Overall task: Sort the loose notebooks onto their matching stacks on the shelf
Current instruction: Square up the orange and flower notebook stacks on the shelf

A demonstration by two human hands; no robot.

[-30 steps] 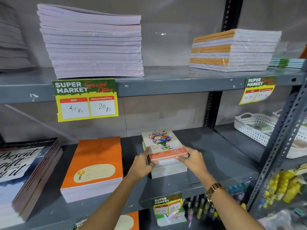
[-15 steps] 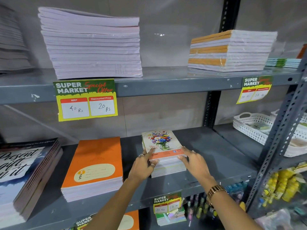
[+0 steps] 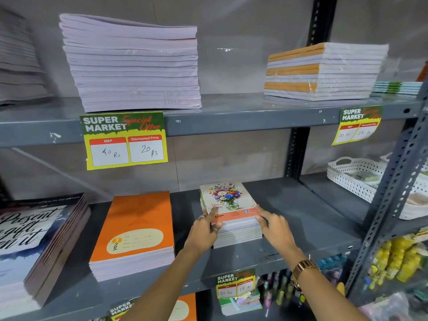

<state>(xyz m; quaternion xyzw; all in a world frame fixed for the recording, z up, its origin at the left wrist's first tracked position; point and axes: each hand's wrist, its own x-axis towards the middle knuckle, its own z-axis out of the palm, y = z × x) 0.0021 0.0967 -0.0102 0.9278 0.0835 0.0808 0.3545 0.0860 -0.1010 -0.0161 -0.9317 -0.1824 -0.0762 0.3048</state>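
A flower-cover notebook (image 3: 228, 198) lies on top of its matching small stack (image 3: 239, 235) on the middle shelf (image 3: 305, 230). My left hand (image 3: 203, 231) is at the stack's left front corner, thumb on the top cover and fingers curled against the side. At the right front corner my right hand (image 3: 275, 228) touches the top notebook's edge with its fingers stretched out. An orange notebook stack (image 3: 136, 228) sits just left of the flower stack, apart from it.
A dark stack with script lettering (image 3: 34, 239) fills the shelf's left end. The upper shelf holds a tall pale stack (image 3: 132, 66) and a plastic-wrapped orange-and-white stack (image 3: 324, 70). A white basket (image 3: 354, 177) stands behind the perforated upright (image 3: 393, 193).
The flower notebook has been set down flush on its stack. Both hands slid back from gripping its front edge to the stack's front corners; the camera moved slightly.
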